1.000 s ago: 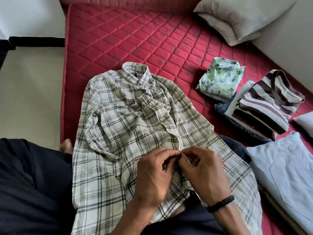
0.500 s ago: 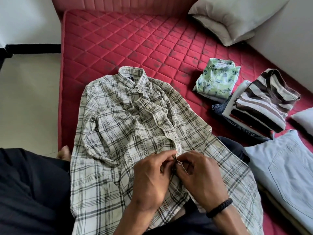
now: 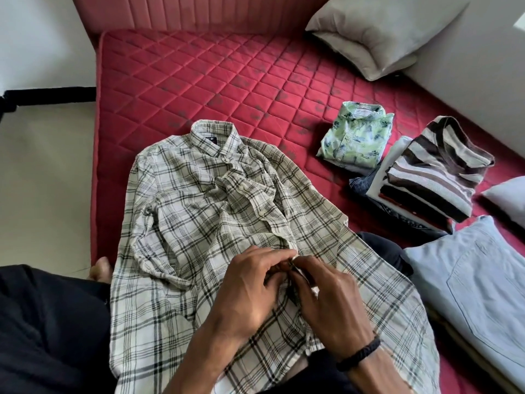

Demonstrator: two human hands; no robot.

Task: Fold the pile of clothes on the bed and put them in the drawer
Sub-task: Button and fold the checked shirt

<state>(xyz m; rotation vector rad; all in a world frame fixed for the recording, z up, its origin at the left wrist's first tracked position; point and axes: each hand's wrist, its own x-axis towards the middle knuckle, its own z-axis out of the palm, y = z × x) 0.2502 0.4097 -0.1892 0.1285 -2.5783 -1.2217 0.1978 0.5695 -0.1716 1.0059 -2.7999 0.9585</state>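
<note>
Both hands meet at the front placket of the plaid shirt: the left hand has its fingers curled in, pinching the fabric edge from the left, and the right hand pinches the same edge from the right, fingertips of the two almost touching (whether a button sits between them is too small to tell). A dark braided wristband circles the right wrist.

That shirt lies face up on the red quilted mattress, collar at the far end, its near hem draped over the person's dark-trousered lap; its upper buttons look fastened, and the sleeves are bunched across the chest.

To the right, well apart from the shirt, sits a folded green floral shirt. Just beside it, nearer and further right, a folded brown-and-white striped top rests on a small stack of other folded garments. Nearer still, at the right edge, lie folded pale blue jeans. A grey pillow lies at the far right corner against the wall. A bare foot shows by the mattress's left edge.
</note>
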